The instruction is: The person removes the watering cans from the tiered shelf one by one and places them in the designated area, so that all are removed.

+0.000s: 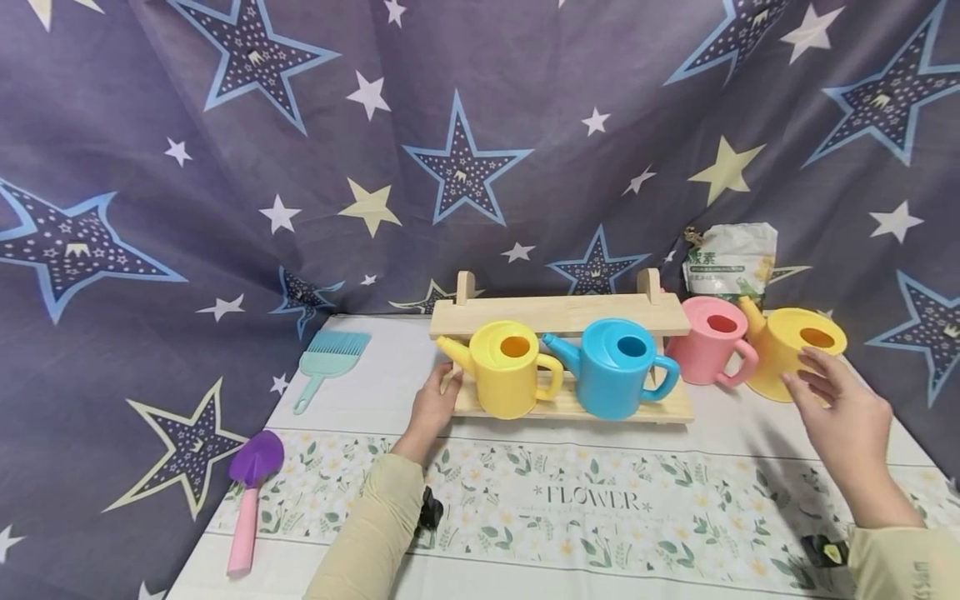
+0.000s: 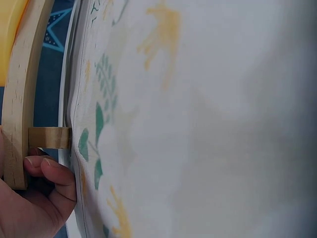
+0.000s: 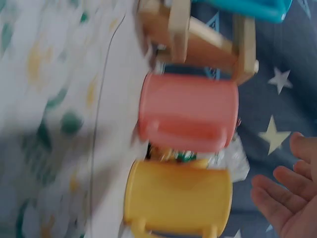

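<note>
My left hand (image 1: 437,406) grips the left end of the lower board of a small wooden shelf (image 1: 558,317); in the left wrist view its fingers curl under the board (image 2: 20,99). On that board stand a yellow watering can (image 1: 507,379) and a blue watering can (image 1: 617,379), spouts to the left. My right hand (image 1: 847,412) is raised in front of a second yellow watering can (image 1: 780,354), fingers spread and nothing held. The right wrist view shows those fingers apart from that can (image 3: 178,196). A pink watering can (image 1: 705,346) stands beside it, right of the shelf.
A white printed bag (image 1: 731,258) stands behind the pink can. To the left lie a teal hand brush (image 1: 330,358) and a purple trowel with a pink handle (image 1: 251,500). A floral cloth (image 1: 585,508) covers the table before a star-patterned curtain (image 1: 465,167).
</note>
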`<state>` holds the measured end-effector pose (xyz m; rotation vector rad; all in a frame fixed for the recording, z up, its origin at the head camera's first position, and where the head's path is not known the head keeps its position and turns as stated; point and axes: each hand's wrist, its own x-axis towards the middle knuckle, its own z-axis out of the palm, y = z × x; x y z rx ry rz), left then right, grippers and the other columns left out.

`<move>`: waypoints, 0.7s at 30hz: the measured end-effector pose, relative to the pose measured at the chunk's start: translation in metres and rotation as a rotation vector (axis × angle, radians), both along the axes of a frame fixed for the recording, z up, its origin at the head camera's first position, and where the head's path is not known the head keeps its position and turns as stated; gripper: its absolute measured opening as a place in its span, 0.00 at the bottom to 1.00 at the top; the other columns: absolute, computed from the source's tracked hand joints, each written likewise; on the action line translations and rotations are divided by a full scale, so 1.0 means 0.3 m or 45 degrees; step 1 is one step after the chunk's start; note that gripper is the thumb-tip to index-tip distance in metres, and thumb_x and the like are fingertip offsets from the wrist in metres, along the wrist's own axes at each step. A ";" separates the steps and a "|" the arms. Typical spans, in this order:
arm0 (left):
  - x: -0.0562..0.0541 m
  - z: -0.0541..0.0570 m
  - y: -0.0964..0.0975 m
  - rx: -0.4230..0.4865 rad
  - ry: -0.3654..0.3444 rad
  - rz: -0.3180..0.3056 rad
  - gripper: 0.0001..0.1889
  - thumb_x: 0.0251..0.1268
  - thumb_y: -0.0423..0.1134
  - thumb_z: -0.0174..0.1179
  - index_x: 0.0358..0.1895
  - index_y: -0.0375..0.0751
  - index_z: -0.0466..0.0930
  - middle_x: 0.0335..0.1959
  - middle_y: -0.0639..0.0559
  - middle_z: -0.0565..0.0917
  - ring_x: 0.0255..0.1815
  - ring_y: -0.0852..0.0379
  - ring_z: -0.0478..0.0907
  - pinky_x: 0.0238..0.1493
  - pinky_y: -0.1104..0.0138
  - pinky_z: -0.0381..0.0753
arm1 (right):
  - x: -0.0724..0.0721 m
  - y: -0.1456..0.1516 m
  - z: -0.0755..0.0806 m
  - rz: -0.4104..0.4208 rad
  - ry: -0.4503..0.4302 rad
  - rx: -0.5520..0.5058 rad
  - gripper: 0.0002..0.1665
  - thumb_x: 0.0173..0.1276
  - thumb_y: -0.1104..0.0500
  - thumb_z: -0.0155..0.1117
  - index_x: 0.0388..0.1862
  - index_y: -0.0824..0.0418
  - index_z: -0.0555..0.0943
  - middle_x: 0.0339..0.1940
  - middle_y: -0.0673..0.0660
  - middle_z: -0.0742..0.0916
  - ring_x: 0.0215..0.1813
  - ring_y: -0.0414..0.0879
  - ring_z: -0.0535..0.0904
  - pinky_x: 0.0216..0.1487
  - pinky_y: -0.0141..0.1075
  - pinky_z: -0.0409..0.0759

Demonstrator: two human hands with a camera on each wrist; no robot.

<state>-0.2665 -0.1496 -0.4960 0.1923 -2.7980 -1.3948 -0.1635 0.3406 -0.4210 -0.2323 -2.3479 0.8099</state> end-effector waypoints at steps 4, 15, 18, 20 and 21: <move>-0.001 0.005 0.000 0.005 -0.002 0.002 0.28 0.76 0.56 0.47 0.71 0.45 0.65 0.72 0.40 0.65 0.73 0.39 0.59 0.72 0.46 0.57 | -0.004 -0.051 0.016 0.186 0.032 -0.037 0.26 0.64 0.64 0.70 0.61 0.64 0.78 0.53 0.67 0.84 0.41 0.07 0.65 0.41 0.08 0.67; 0.000 0.002 0.001 0.022 -0.009 0.005 0.28 0.76 0.56 0.47 0.71 0.47 0.65 0.73 0.41 0.65 0.73 0.40 0.59 0.72 0.46 0.57 | -0.007 -0.179 0.000 0.562 -0.025 -0.086 0.22 0.62 0.66 0.71 0.55 0.68 0.80 0.48 0.67 0.86 0.44 0.14 0.73 0.42 0.12 0.73; -0.001 -0.002 0.001 0.018 -0.007 0.009 0.28 0.75 0.57 0.47 0.71 0.47 0.65 0.73 0.41 0.65 0.73 0.40 0.59 0.72 0.46 0.57 | -0.018 -0.208 -0.006 0.585 -0.041 -0.087 0.21 0.62 0.66 0.71 0.55 0.68 0.80 0.47 0.65 0.86 0.43 0.15 0.74 0.42 0.12 0.73; -0.001 -0.004 0.002 0.017 -0.003 0.007 0.27 0.76 0.56 0.47 0.70 0.47 0.66 0.73 0.41 0.65 0.73 0.39 0.59 0.72 0.45 0.57 | -0.026 -0.223 -0.010 0.595 -0.043 -0.090 0.22 0.62 0.66 0.71 0.55 0.67 0.80 0.48 0.65 0.86 0.43 0.18 0.76 0.42 0.12 0.73; -0.001 -0.005 0.003 0.015 -0.002 0.005 0.27 0.76 0.56 0.46 0.70 0.47 0.66 0.73 0.41 0.65 0.73 0.39 0.59 0.72 0.45 0.57 | -0.030 -0.230 -0.011 0.596 -0.043 -0.089 0.22 0.61 0.66 0.71 0.55 0.67 0.80 0.47 0.65 0.87 0.43 0.20 0.77 0.42 0.12 0.73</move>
